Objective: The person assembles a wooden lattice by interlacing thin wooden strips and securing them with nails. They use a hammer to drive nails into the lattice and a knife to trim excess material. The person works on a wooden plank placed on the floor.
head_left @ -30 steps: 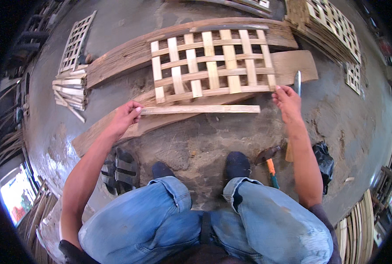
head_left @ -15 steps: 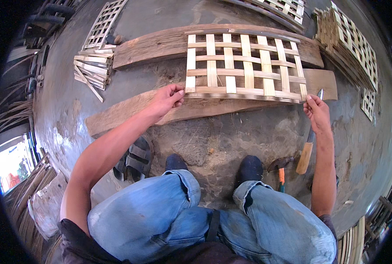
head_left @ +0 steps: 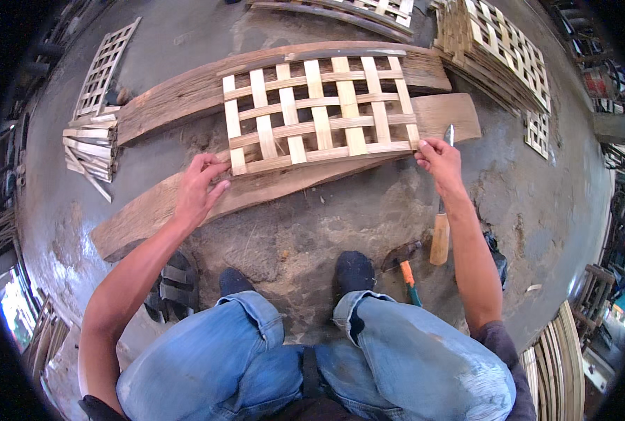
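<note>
Grip of the right hand (head_left: 441,165) is pinched together at the lower right corner of the woven panel (head_left: 349,112); the left hand (head_left: 201,184) has thumb and fingers parted, fingertips close beside the lower left corner, though contact there cannot be told. The panel lies across two timbers on the floor (head_left: 305,228), its upper part by the far timber (head_left: 165,105) and its lower edge over the near timber (head_left: 144,217), short of that timber's right end. Most of the weaving looks done: seven slats (head_left: 257,78) pass through four cross strips (head_left: 308,129). Slat ends jut past the uppermost cross strip toward a dark bar (head_left: 347,53) along the far timber's upper edge. What seems left is squaring the lower corners and those upper ends; whether another strip sits under the lower edge is hidden. A knife (head_left: 439,238) reaches the near timber's right end, and similar panels (head_left: 475,70) stand stacked beyond the far timber's right end.
</note>
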